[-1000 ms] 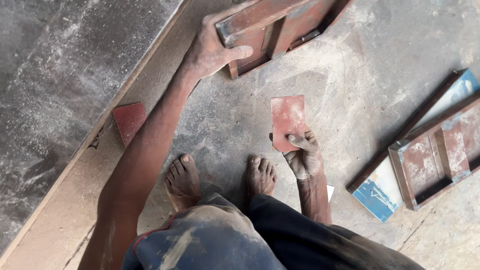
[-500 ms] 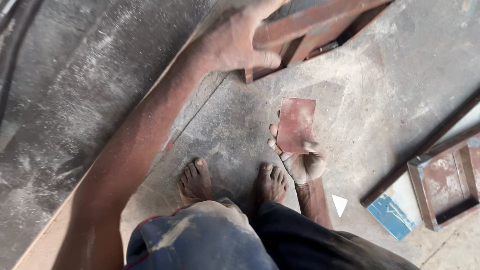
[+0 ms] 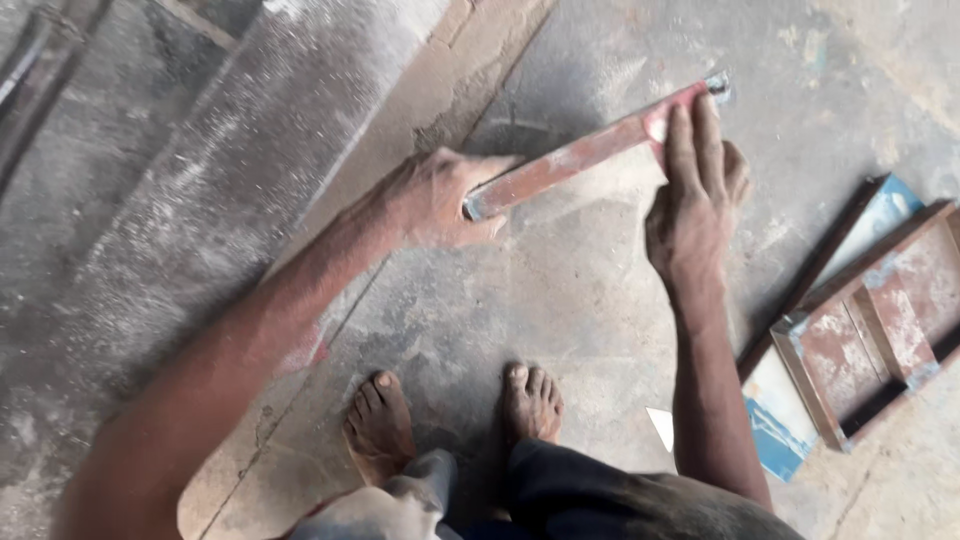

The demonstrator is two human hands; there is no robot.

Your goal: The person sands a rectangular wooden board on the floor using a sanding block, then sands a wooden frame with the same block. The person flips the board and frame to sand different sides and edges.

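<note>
A red, dust-covered metal mould frame (image 3: 580, 155) shows edge-on as a long bar, tilted up above the concrete floor. My left hand (image 3: 435, 200) grips its near left end. My right hand (image 3: 695, 195) lies over its far right end, fingers stretched along the bar and wrapped over the edge. Both forearms are coated in grey dust. The rest of the frame is hidden behind the bar and my hands.
A second red mould frame (image 3: 870, 320) lies at the right on a blue and white board (image 3: 775, 425). My bare feet (image 3: 380, 425) stand on the floor below my hands. A long wooden plank (image 3: 380, 150) runs diagonally at the left. A small white scrap (image 3: 660, 427) lies by my right foot.
My left hand has pulled the mould frame nearer and tipped it on edge. My right hand left the flat red plate on the floor and took the frame's other end. The plate is out of sight.
</note>
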